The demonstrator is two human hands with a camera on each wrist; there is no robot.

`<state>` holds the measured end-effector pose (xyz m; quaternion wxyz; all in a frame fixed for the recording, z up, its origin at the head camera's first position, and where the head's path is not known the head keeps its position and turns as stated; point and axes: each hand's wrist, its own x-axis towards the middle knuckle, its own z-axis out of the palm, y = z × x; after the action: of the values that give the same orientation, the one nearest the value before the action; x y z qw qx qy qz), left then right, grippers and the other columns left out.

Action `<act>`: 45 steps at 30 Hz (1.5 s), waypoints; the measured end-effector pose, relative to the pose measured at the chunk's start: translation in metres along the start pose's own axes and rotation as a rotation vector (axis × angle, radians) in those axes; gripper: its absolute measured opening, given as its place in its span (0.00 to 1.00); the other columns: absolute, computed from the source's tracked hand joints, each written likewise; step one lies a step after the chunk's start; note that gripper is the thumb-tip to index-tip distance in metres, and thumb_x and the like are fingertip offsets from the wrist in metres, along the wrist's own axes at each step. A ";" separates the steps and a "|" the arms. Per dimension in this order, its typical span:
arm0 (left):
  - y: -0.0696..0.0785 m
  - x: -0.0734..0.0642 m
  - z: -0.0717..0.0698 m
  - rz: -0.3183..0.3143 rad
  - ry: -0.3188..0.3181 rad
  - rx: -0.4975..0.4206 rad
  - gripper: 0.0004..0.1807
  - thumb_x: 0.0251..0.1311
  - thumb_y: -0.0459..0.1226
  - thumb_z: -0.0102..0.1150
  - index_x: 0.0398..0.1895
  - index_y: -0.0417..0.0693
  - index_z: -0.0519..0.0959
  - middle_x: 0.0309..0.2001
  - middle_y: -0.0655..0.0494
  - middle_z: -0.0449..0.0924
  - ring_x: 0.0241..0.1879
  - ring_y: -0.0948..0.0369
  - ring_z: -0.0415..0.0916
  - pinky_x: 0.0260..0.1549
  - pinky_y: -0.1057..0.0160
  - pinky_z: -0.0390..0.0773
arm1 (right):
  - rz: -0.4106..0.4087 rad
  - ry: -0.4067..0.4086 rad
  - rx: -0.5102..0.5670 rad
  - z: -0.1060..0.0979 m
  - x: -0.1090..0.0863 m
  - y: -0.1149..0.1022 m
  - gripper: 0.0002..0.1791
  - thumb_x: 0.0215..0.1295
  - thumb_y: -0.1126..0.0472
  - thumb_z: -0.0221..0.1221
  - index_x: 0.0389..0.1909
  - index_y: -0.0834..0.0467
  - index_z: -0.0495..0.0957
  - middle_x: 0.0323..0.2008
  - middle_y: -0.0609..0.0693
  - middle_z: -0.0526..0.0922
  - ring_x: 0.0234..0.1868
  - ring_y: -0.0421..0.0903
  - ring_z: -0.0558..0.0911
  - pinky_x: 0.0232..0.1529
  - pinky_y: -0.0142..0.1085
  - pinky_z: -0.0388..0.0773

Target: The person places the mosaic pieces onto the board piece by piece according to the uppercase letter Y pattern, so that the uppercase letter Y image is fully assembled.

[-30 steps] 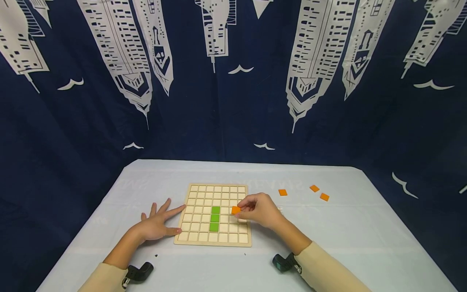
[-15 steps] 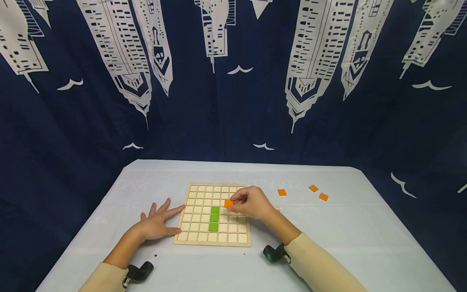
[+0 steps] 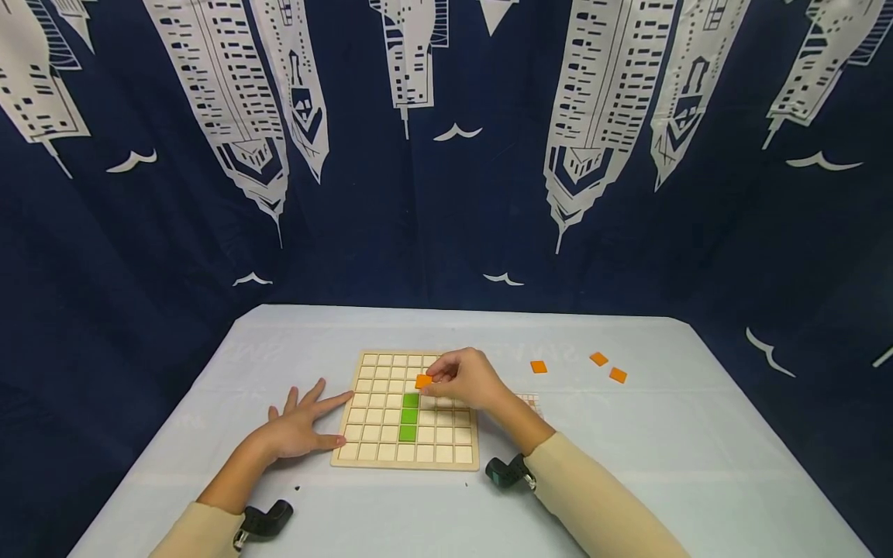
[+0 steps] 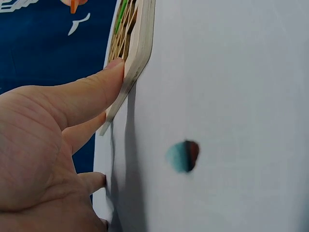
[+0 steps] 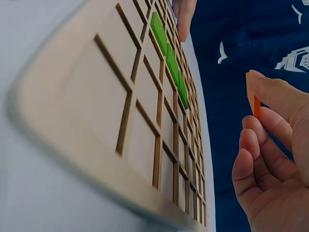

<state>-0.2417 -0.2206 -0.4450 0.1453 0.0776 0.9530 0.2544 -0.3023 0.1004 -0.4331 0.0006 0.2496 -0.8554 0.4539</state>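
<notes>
A square wooden grid board (image 3: 405, 466) lies on the table, with three green square tiles (image 3: 408, 416) set in one column of its cells. My right hand (image 3: 466, 377) pinches an orange square tile (image 3: 422, 381) between thumb and forefinger, above the board and just beyond the top green tile. The right wrist view shows that orange tile (image 5: 253, 95) held clear of the grid. With fingers spread, my left hand (image 3: 300, 428) rests at the board's left edge. In the left wrist view its thumb (image 4: 99, 89) touches the board's rim.
Three loose orange tiles (image 3: 539, 366) lie on the white table (image 3: 628, 449) to the right, beyond the board. A small printed grid (image 3: 532, 401) shows partly behind the right forearm. A dark speck (image 3: 297, 488) sits near the left sleeve. A navy patterned cloth (image 3: 418, 194) hangs behind.
My right hand has carried the orange tile left and slightly away, from the board's right part to above the green column. The left hand has stayed at the board's edge.
</notes>
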 end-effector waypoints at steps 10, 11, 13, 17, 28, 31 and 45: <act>0.000 0.001 0.000 0.003 -0.004 -0.010 0.49 0.50 0.56 0.75 0.77 0.62 0.66 0.81 0.31 0.38 0.76 0.22 0.23 0.61 0.14 0.27 | 0.050 0.016 0.040 0.011 0.014 -0.003 0.12 0.50 0.59 0.79 0.34 0.57 0.89 0.29 0.47 0.88 0.29 0.40 0.82 0.35 0.31 0.82; 0.000 0.001 0.000 0.002 -0.004 -0.011 0.49 0.50 0.56 0.75 0.77 0.62 0.66 0.81 0.31 0.38 0.76 0.22 0.23 0.61 0.14 0.27 | 0.059 0.017 0.040 0.012 0.015 -0.003 0.12 0.50 0.59 0.79 0.34 0.57 0.89 0.29 0.47 0.88 0.29 0.39 0.82 0.35 0.31 0.82; 0.000 0.000 0.000 0.000 -0.005 -0.013 0.49 0.50 0.56 0.75 0.77 0.62 0.66 0.81 0.31 0.38 0.76 0.22 0.22 0.61 0.14 0.27 | 0.069 0.016 0.049 0.014 0.018 -0.004 0.12 0.50 0.59 0.79 0.34 0.57 0.88 0.29 0.47 0.88 0.30 0.39 0.83 0.35 0.31 0.83; 0.001 0.000 -0.001 -0.002 -0.006 -0.006 0.49 0.51 0.56 0.75 0.77 0.62 0.66 0.81 0.31 0.38 0.76 0.22 0.22 0.61 0.14 0.27 | 0.092 0.005 0.083 0.017 0.023 -0.004 0.12 0.50 0.60 0.79 0.34 0.58 0.89 0.30 0.48 0.88 0.30 0.40 0.83 0.35 0.31 0.83; 0.001 0.000 -0.002 0.012 -0.004 -0.024 0.48 0.51 0.54 0.76 0.77 0.61 0.66 0.81 0.30 0.38 0.75 0.21 0.21 0.61 0.14 0.27 | 0.101 0.007 0.088 0.028 0.035 -0.005 0.11 0.50 0.59 0.79 0.34 0.57 0.90 0.31 0.49 0.90 0.31 0.38 0.84 0.35 0.31 0.83; 0.001 0.000 -0.001 0.006 -0.006 -0.024 0.49 0.51 0.54 0.76 0.77 0.61 0.66 0.81 0.30 0.38 0.76 0.22 0.21 0.61 0.14 0.27 | 0.106 0.012 0.085 0.030 0.038 -0.007 0.12 0.50 0.59 0.79 0.34 0.58 0.90 0.30 0.49 0.90 0.31 0.39 0.84 0.35 0.31 0.83; -0.003 0.002 0.001 -0.009 -0.014 -0.019 0.49 0.51 0.57 0.74 0.77 0.62 0.66 0.82 0.31 0.37 0.76 0.22 0.21 0.61 0.15 0.27 | 0.146 0.020 0.091 0.040 0.051 -0.004 0.12 0.49 0.59 0.80 0.33 0.58 0.90 0.29 0.49 0.90 0.29 0.38 0.84 0.33 0.30 0.82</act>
<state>-0.2431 -0.2220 -0.4474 0.1537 0.0737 0.9499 0.2621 -0.3367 0.0458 -0.4422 -0.0353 0.1817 -0.8499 0.4934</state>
